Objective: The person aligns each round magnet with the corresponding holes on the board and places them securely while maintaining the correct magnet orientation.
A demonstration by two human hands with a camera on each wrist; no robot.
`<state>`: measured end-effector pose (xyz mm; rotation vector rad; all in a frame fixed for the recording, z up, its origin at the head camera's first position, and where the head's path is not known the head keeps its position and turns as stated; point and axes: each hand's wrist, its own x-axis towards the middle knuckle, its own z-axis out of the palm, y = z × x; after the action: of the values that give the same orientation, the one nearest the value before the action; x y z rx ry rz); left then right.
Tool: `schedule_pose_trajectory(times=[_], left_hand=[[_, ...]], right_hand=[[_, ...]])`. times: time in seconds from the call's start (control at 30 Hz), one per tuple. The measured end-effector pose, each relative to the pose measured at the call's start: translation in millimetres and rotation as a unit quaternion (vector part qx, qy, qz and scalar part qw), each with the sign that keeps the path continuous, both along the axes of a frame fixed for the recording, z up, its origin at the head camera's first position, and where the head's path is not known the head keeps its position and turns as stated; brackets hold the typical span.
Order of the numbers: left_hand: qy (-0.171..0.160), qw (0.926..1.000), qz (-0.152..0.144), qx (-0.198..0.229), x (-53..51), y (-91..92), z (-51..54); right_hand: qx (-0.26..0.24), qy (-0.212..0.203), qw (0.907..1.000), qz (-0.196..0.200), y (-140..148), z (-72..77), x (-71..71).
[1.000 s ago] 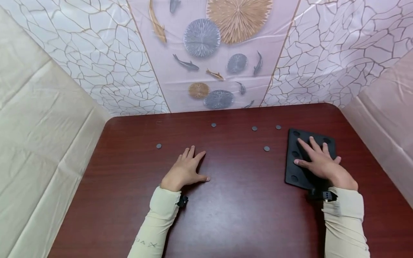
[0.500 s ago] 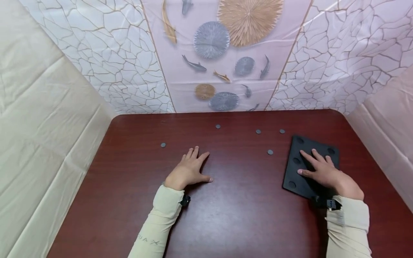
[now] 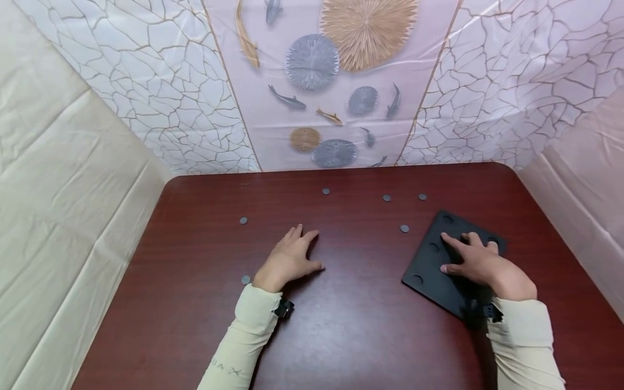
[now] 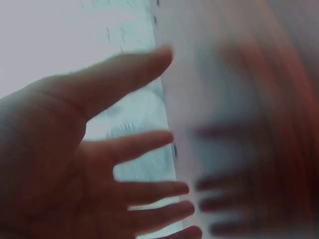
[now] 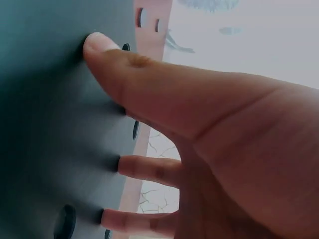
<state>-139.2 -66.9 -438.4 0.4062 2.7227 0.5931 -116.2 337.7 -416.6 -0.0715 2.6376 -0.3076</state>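
Observation:
In the head view my right hand (image 3: 480,262) rests its spread fingertips on a dark, flat board (image 3: 429,273) with round recesses. The board lies turned at an angle on the table's right side. The right wrist view shows the thumb (image 5: 102,45) and fingertips against the board (image 5: 45,99); nothing is gripped. My left hand (image 3: 287,260) is held palm down over the table with fingers spread and holds nothing. One small grey disc (image 3: 246,279) lies beside its wrist, and another disc (image 3: 244,220) lies farther back. The left wrist view shows the same spread hand (image 4: 114,164).
More grey discs lie toward the back: one disc (image 3: 326,191) near the middle, and a disc (image 3: 404,229) left of the board with others behind it. The reddish-brown table (image 3: 351,325) meets a patterned cloth (image 3: 170,97) at the back and plain cloth (image 3: 63,227) at the sides.
The board has turned clockwise under my right hand, its near left corner swinging left. My left hand has shifted slightly right, and the disc by its wrist now shows.

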Motion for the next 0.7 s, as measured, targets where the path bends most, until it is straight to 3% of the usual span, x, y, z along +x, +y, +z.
schedule_pose_trajectory(times=[0.23, 0.3, 0.4, 0.57, 0.7], left_hand=[[0.079, 0.9942, 0.011, 0.073, 12.0, 34.0, 2.0], [0.078, 0.9929, 0.012, 0.089, 16.5, 44.9, 1.8], [0.053, 0.9911, 0.006, 0.122, 21.7, 59.8, 0.3], [-0.019, 0.9876, -0.009, 0.155, 29.1, 80.9, -5.6], [-0.029, 0.9888, -0.020, 0.145, 33.8, 92.4, -11.1]], right_hand=[[0.006, -0.001, 1.0000, 0.002, -11, 0.8, -5.2], [0.005, -0.002, 1.0000, 0.000, -11, 0.6, -4.9], [0.003, 0.006, 1.0000, 0.000, -11, 0.7, -2.3], [-0.004, 0.032, 0.9995, -0.001, -9, -2.0, 7.6], [-0.022, 0.059, 0.9979, -0.016, -9, -6.1, 15.1]])
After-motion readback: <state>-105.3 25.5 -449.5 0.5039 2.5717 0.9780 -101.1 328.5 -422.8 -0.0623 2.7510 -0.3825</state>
